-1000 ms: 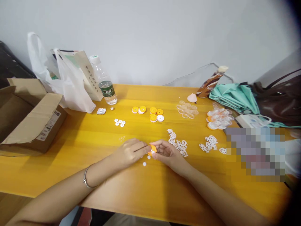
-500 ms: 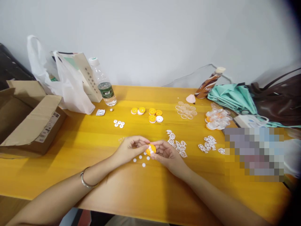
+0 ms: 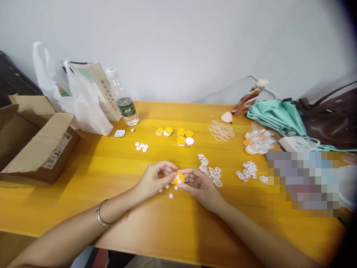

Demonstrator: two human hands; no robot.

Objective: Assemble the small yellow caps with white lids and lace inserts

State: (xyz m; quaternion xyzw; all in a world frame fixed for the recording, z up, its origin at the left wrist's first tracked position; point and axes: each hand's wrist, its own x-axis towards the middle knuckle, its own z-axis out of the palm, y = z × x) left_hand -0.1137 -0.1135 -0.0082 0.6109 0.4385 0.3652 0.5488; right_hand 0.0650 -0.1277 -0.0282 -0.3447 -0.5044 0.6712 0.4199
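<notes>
Head view: right hand [image 3: 199,185] pinches a small orange disc [image 3: 179,178] at table centre; left hand [image 3: 155,178] pinches a tiny white piece against it. Six finished-looking discs [image 3: 178,134] sit beyond. Loose white buttons [image 3: 141,146] and cut-outs [image 3: 210,170] remain, so likely much left.

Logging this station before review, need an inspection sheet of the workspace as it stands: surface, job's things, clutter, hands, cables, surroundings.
Surface: yellow wooden table, small parts spread across it.
Job's things: orange disc pinched between both hands; small white discs lie loose below it; more orange discs, white lattice pieces, clear rings beyond.
Clutter: cardboard box, white plastic bag, water bottle, brown bottle, teal umbrella, brown handbag.
Hands: left hand and right hand both on the disc; bangle on left wrist.
Cables: thin wire along the wall.
Surroundings: plain white wall.
</notes>
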